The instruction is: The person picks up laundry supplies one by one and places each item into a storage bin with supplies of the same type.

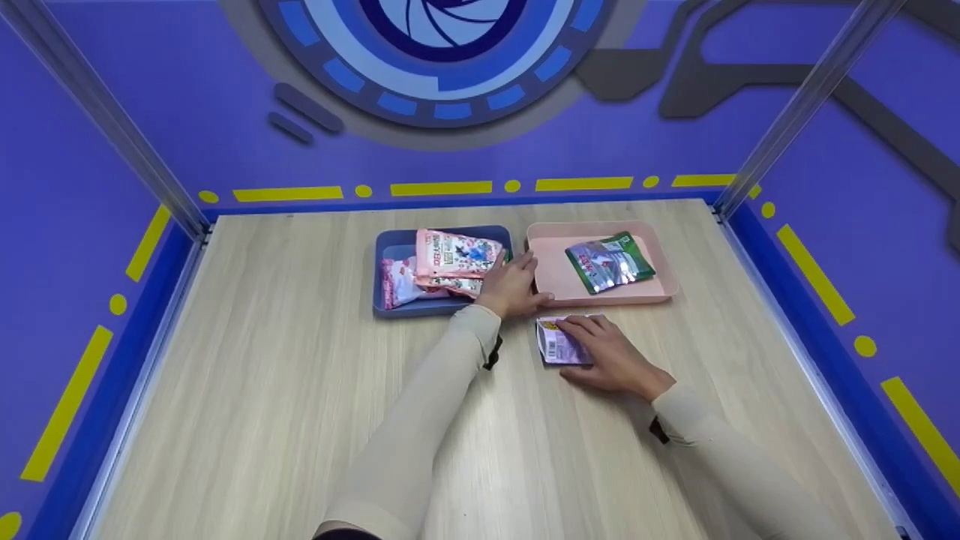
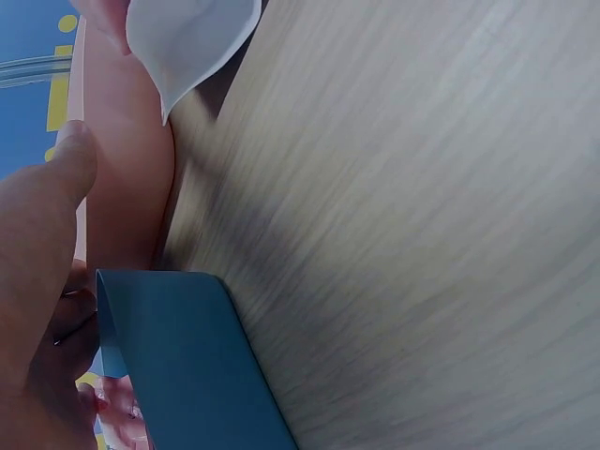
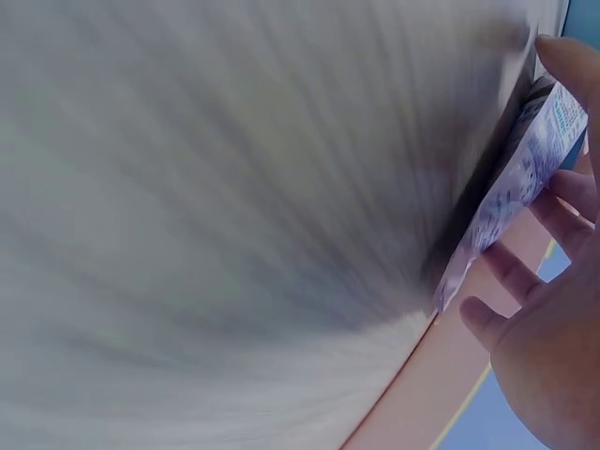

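My left hand [image 1: 511, 289] lies over the gap between a blue tray [image 1: 384, 306] and a pink tray [image 1: 551, 271], its thumb at the pink tray's front left corner. In the left wrist view, that thumb [image 2: 77, 155] is against the pink wall. Several snack pouches fill the blue tray, including a pink and white pouch [image 1: 457, 253] on top. A green and purple pouch [image 1: 611, 262] lies in the pink tray. In front of it, my right hand [image 1: 611, 356] holds a purple pouch [image 1: 556, 349] by its edges, tilted against the wooden table in the right wrist view [image 3: 520, 183].
The trays stand side by side toward the back of the wooden table [image 1: 300, 390]. Blue-purple panels with yellow dashes [image 1: 439, 187] rise behind and at both sides, with metal posts [image 1: 814, 90] in the corners.
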A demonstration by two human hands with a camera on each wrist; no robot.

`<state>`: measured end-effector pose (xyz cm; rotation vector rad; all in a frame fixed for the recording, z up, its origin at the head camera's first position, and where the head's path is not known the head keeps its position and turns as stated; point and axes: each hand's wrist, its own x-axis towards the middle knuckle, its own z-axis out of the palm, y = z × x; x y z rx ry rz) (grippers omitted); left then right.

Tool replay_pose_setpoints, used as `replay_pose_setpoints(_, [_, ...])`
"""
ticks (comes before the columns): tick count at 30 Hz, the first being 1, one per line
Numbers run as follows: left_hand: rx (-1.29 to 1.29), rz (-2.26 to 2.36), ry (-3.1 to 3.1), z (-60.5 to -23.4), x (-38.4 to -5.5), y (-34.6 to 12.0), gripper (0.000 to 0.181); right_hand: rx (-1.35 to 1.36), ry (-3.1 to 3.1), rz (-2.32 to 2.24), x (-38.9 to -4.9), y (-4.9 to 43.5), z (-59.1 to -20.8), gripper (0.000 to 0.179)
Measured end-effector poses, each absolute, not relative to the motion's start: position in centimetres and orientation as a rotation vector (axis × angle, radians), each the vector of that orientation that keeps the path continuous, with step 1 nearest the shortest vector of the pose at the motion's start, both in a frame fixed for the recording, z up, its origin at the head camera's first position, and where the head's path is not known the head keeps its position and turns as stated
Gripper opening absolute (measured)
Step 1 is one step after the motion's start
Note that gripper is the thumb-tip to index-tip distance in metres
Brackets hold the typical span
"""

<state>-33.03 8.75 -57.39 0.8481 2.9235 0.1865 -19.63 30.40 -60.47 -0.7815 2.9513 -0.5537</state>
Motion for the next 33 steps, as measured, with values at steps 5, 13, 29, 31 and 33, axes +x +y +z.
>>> replay_pose_setpoints(5, [0.854, 0.204, 2.922, -57.6, -33.2, 8.77, 0.086, -0.75, 2.94, -0.526, -19.72, 30.42, -60.46, 0.083])
replay_pose_setpoints(13, [0.86, 0.201, 2.93, -57.48, -33.04, 8.74, 0.086, -0.681, 2.903, -0.56, -19.55, 30.36, -60.16, 0.081])
replay_pose_setpoints(29, [0.842, 0.126, 2.911, -57.57, -33.21, 8.91, 0.086, -0.725, 2.926, -0.581, -19.48, 30.43, -60.24, 0.079])
replay_pose_setpoints(31, [0.842, 0.13, 2.912, -57.56, -33.2, 8.9, 0.086, -0.714, 2.919, -0.584, -19.51, 30.44, -60.25, 0.079])
replay_pose_setpoints(33, [0.843, 0.137, 2.911, -57.52, -33.17, 8.9, 0.086, -0.699, 2.914, -0.581, -19.54, 30.46, -60.24, 0.079])
